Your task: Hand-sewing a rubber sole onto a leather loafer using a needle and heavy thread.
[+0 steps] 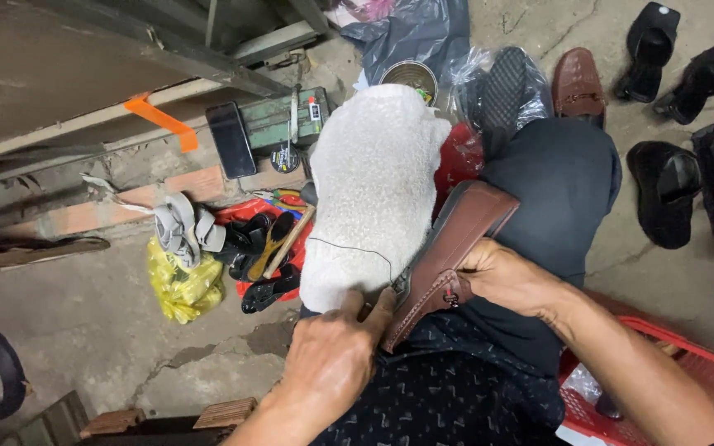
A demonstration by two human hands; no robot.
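Right hand (502, 277) grips the brown shoe (448, 256) on my lap, left hand (332, 359) pinches at its edge by the thread (357, 248). One slip and the thread probably snags or tangles.

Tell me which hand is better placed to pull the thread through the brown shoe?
Left, probably. The left hand sits at the shoe's edge where the black thread ends; the right hand grips the brown shoe, steadying it.

Both hands (423, 322) grip brown shoe (448, 256) on lap.
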